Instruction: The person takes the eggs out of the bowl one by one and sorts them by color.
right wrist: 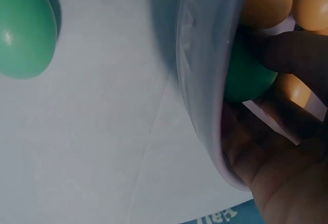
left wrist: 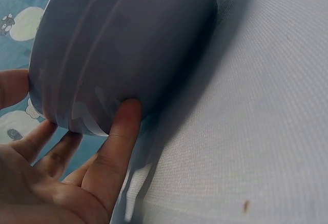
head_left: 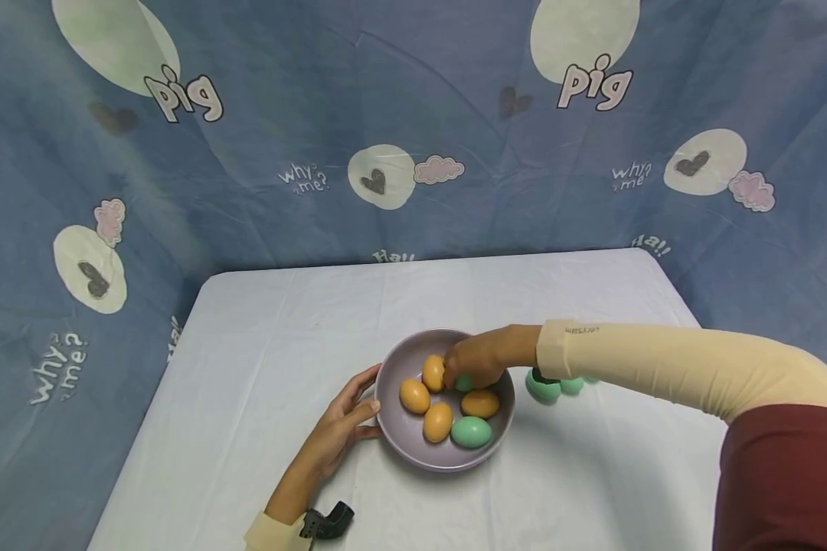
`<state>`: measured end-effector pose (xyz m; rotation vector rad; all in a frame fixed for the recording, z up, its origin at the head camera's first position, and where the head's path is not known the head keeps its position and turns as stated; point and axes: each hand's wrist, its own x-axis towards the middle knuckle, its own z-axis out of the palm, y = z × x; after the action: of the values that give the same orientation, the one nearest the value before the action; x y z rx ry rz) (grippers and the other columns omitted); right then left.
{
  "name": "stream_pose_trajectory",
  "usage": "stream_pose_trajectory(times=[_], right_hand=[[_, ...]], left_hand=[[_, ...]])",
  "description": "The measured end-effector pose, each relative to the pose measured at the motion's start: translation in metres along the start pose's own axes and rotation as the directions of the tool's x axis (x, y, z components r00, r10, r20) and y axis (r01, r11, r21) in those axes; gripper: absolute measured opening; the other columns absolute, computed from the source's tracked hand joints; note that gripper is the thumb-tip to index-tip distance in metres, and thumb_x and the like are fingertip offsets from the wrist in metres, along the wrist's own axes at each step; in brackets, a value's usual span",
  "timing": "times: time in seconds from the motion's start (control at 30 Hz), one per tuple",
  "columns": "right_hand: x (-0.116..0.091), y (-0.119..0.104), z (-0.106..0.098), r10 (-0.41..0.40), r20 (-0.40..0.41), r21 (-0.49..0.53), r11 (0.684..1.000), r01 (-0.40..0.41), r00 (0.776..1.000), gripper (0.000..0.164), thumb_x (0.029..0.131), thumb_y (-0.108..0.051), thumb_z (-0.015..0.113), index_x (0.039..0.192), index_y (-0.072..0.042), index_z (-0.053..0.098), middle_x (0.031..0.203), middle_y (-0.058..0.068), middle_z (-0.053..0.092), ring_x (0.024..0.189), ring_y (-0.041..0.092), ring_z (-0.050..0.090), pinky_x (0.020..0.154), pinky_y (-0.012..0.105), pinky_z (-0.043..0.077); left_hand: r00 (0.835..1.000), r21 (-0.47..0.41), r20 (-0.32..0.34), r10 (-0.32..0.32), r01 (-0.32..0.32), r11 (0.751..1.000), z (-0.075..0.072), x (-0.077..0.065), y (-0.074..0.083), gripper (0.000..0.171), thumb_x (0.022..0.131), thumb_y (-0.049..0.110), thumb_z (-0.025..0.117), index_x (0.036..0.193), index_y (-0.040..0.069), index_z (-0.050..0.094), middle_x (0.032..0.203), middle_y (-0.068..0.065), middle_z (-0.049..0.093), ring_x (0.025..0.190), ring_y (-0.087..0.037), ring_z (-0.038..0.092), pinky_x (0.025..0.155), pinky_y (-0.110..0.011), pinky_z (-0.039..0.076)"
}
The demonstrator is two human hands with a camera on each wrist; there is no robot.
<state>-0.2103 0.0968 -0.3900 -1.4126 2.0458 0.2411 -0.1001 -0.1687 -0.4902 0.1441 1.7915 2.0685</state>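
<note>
A mauve bowl (head_left: 413, 451) stands on the white-covered table, with several orange eggs (head_left: 437, 422) and a green egg (head_left: 472, 432) inside. My left hand (head_left: 338, 425) rests its spread, mostly straight fingers and thumb against the bowl's left outer side; in the left wrist view the fingertips (left wrist: 128, 112) touch the wall. Inside the bowl's far right part, my right hand (head_left: 478, 358) holds another green egg (right wrist: 248, 78) between thumb and fingers, close to the wall. The hand partly hides that egg in the head view.
Right of the bowl, several green eggs (head_left: 543, 389) lie on the table, partly covered by the right forearm. A white cloth (head_left: 303, 321) covers the table. Behind and to the left hangs a blue printed curtain (head_left: 248, 207). A dark strap piece (head_left: 331, 522) shows at the left wrist.
</note>
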Motion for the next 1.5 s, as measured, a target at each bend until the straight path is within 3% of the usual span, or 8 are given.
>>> stream_pose_trajectory(times=[0.47, 0.67, 0.9, 1.17, 1.4, 1.5], right_hand=[[-0.001, -0.002, 0.003, 0.019, 0.027, 0.002, 1.000, -0.019, 0.999, 0.036, 0.093, -0.002, 0.064, 0.122, -0.022, 0.069, 0.119, -0.003, 0.059, 0.103, 0.009, 0.050, 0.098, 0.026, 0.049], [-0.005, 0.001, -0.002, -0.030, -0.002, -0.023, 0.999, 0.030, 1.000, 0.032, 0.091, -0.001, 0.066, 0.117, -0.019, 0.070, 0.115, 0.000, 0.061, 0.100, 0.011, 0.052, 0.096, 0.027, 0.051], [-0.008, 0.001, -0.007, -0.018, -0.007, 0.011, 1.000, 0.018, 1.000, 0.027, 0.091, -0.002, 0.067, 0.114, -0.017, 0.071, 0.111, -0.001, 0.060, 0.096, 0.011, 0.051, 0.094, 0.028, 0.052], [-0.015, 0.002, -0.010, -0.025, -0.036, 0.006, 1.000, 0.025, 0.999, 0.035, 0.089, 0.002, 0.066, 0.117, -0.019, 0.070, 0.107, 0.000, 0.059, 0.091, 0.012, 0.050, 0.086, 0.026, 0.051], [-0.029, 0.004, -0.016, -0.034, -0.077, 0.028, 0.999, 0.036, 0.996, 0.047, 0.088, 0.004, 0.063, 0.128, -0.019, 0.068, 0.119, 0.001, 0.064, 0.108, 0.014, 0.057, 0.097, 0.031, 0.052], [-0.036, 0.005, -0.019, -0.029, -0.100, 0.050, 0.998, 0.034, 0.995, 0.043, 0.090, 0.002, 0.063, 0.128, -0.018, 0.067, 0.125, 0.002, 0.064, 0.115, 0.015, 0.058, 0.101, 0.032, 0.050]], left_hand=[[1.000, 0.002, 0.021, 0.001, -0.001, 1.000, 0.001, -0.002, 0.001, 0.062, 0.101, 0.015, 0.056, 0.157, 0.020, 0.030, 0.165, -0.005, 0.022, 0.132, -0.029, 0.048, 0.085, -0.043, 0.059], [1.000, 0.006, 0.025, 0.012, -0.012, 1.000, 0.002, -0.002, 0.002, 0.061, 0.101, 0.015, 0.056, 0.156, 0.019, 0.031, 0.165, -0.005, 0.022, 0.134, -0.033, 0.046, 0.085, -0.045, 0.058], [1.000, 0.008, 0.018, 0.019, -0.019, 1.000, 0.002, 0.000, 0.001, 0.061, 0.101, 0.015, 0.056, 0.156, 0.017, 0.031, 0.165, -0.007, 0.021, 0.133, -0.032, 0.047, 0.085, -0.045, 0.058], [0.999, 0.007, 0.025, 0.022, -0.023, 1.000, 0.001, 0.000, -0.001, 0.061, 0.101, 0.014, 0.056, 0.156, 0.017, 0.031, 0.165, -0.008, 0.021, 0.133, -0.034, 0.046, 0.085, -0.044, 0.058], [0.999, 0.005, 0.025, 0.023, -0.023, 1.000, 0.001, 0.000, -0.001, 0.061, 0.101, 0.014, 0.055, 0.156, 0.016, 0.030, 0.166, -0.009, 0.019, 0.133, -0.032, 0.047, 0.085, -0.044, 0.058], [1.000, 0.000, 0.021, 0.019, -0.019, 1.000, 0.000, 0.000, 0.000, 0.061, 0.101, 0.013, 0.055, 0.157, 0.016, 0.030, 0.166, -0.008, 0.020, 0.134, -0.034, 0.046, 0.084, -0.043, 0.059]])
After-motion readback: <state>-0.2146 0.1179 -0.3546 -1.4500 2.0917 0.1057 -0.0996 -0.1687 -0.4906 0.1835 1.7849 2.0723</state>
